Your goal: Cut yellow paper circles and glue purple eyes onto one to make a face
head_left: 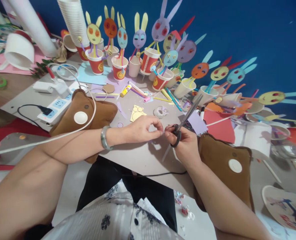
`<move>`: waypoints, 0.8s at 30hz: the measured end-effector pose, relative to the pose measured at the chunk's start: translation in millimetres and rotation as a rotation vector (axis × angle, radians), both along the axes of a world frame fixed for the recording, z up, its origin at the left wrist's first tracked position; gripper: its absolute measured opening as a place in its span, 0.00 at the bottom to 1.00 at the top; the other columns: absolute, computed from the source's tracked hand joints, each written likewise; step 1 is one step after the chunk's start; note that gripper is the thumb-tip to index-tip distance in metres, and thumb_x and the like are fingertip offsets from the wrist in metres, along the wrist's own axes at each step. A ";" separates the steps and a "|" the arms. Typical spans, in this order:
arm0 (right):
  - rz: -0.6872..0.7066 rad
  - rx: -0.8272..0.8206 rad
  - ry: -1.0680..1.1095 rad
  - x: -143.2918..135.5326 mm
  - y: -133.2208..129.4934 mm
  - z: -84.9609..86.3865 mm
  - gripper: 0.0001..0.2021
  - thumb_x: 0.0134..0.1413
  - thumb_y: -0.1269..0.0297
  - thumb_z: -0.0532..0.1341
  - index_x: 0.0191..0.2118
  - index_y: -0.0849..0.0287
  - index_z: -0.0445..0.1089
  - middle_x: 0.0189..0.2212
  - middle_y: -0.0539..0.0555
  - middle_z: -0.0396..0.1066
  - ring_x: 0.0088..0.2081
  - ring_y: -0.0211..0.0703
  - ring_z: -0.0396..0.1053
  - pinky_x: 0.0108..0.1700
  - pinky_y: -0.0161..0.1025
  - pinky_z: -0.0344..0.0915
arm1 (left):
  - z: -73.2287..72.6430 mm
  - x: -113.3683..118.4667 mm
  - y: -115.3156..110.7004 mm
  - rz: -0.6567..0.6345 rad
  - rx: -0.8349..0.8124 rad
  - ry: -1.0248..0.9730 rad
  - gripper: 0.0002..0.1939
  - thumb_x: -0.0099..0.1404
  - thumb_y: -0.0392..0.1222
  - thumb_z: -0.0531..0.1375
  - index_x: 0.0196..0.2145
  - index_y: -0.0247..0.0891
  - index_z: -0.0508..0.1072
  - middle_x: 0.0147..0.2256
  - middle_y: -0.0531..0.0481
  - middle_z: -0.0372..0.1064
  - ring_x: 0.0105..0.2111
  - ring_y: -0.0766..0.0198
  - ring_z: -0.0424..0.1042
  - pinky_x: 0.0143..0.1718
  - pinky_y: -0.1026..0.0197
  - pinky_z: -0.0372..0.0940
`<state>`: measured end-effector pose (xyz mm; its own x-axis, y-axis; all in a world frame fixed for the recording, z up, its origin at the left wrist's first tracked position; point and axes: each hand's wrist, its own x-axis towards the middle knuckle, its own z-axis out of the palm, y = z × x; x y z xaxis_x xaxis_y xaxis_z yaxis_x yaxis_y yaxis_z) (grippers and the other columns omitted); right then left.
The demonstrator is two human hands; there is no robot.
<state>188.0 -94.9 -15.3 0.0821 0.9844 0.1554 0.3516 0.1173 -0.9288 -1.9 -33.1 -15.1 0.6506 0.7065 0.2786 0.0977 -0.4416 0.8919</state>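
Observation:
My right hand (185, 143) is closed around the black handles of the scissors (184, 121), whose blades point up and away to the right. Just left of it, my left hand (144, 129) pinches with thumb and forefinger; a tiny pale piece seems to sit between the two hands' fingertips, too small to make out. A yellow paper with drawn circles (137, 113) lies beyond my left hand. Near it stands a roll of clear tape (161, 112). A purple paper (197, 122) lies beyond my right hand.
Paper cups (96, 63) with rabbit-faced figures line the back by the blue wall. Brown cushions (223, 166) lie on both sides. A power strip (56, 108) with cables is at left, and a white cable crosses my left forearm. Red paper (219, 125) and pens lie around.

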 end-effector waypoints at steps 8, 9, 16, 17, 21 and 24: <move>0.031 -0.001 -0.021 1.0 0.9 0.4 0.13 0.50 0.52 0.70 0.28 0.55 0.71 0.26 0.49 0.71 0.29 0.41 0.66 0.35 0.39 0.65 | 0.6 -1.6 2.6 -0.044 -0.124 -0.029 0.07 0.62 0.40 0.63 0.32 0.33 0.76 0.34 0.47 0.78 0.36 0.65 0.75 0.41 0.62 0.68; 0.030 0.013 -0.020 2.1 1.0 0.5 0.14 0.52 0.51 0.69 0.28 0.55 0.71 0.25 0.49 0.70 0.29 0.40 0.65 0.34 0.38 0.64 | 2.0 -1.8 3.8 -0.031 -0.166 -0.046 0.07 0.62 0.41 0.63 0.32 0.33 0.77 0.34 0.47 0.78 0.35 0.65 0.75 0.40 0.62 0.67; 0.187 -0.018 -0.121 5.7 -1.3 10.2 0.25 0.52 0.37 0.65 0.26 0.56 0.66 0.24 0.50 0.65 0.27 0.40 0.61 0.32 0.39 0.60 | 21.4 -5.2 10.1 0.065 -0.486 -0.201 0.06 0.59 0.39 0.65 0.30 0.32 0.75 0.27 0.53 0.71 0.27 0.72 0.66 0.30 0.67 0.62; 0.215 -0.044 -0.129 5.2 -1.7 11.1 0.26 0.51 0.36 0.65 0.25 0.56 0.65 0.24 0.50 0.65 0.27 0.40 0.61 0.32 0.39 0.59 | 23.6 -5.9 10.2 0.072 -0.522 -0.226 0.06 0.59 0.39 0.65 0.30 0.32 0.74 0.27 0.53 0.70 0.27 0.73 0.65 0.30 0.67 0.61; 0.280 -0.130 -0.140 4.2 -1.5 9.7 0.29 0.48 0.32 0.65 0.25 0.56 0.64 0.23 0.50 0.65 0.27 0.40 0.60 0.31 0.39 0.58 | 26.5 -8.4 10.3 0.128 -0.576 -0.280 0.06 0.58 0.38 0.66 0.29 0.33 0.74 0.27 0.53 0.69 0.27 0.72 0.64 0.29 0.67 0.59; 0.297 -0.170 -0.156 4.5 -1.1 7.2 0.29 0.47 0.31 0.64 0.24 0.56 0.64 0.23 0.50 0.64 0.27 0.40 0.60 0.31 0.39 0.57 | 25.9 -10.2 11.1 0.128 -0.585 -0.309 0.06 0.58 0.38 0.66 0.29 0.34 0.73 0.26 0.53 0.68 0.26 0.72 0.63 0.27 0.67 0.57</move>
